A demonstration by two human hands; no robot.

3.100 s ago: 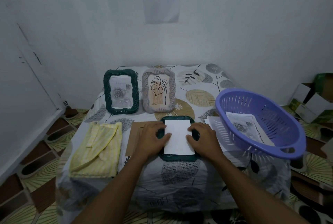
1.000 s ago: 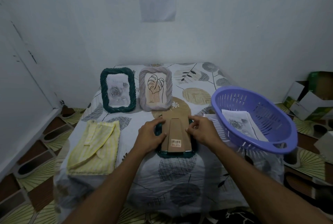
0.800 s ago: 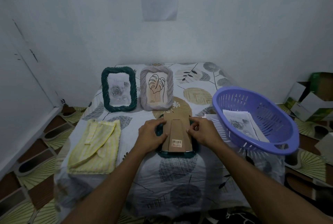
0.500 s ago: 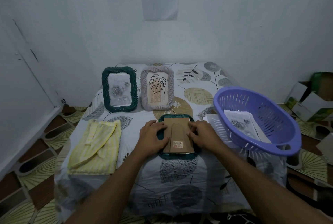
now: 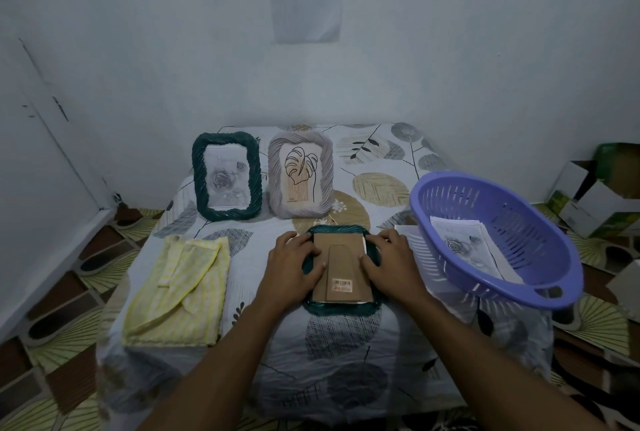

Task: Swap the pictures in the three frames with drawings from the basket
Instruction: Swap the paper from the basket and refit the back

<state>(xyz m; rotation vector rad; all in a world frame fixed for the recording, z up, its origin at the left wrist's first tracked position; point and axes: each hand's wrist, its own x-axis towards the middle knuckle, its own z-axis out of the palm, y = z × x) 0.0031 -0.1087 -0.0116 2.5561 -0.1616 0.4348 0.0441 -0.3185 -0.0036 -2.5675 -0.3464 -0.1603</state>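
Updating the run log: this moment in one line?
step: seating brown cardboard backing board | into: face-down dark green rope-textured frame | hands: left hand, right hand press its side edges

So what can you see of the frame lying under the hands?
The dark green frame lies face down on the patterned cloth, its twisted rope-like border showing around a brown cardboard back with a stand flap and barcode sticker. The left hand and right hand rest on it from either side.
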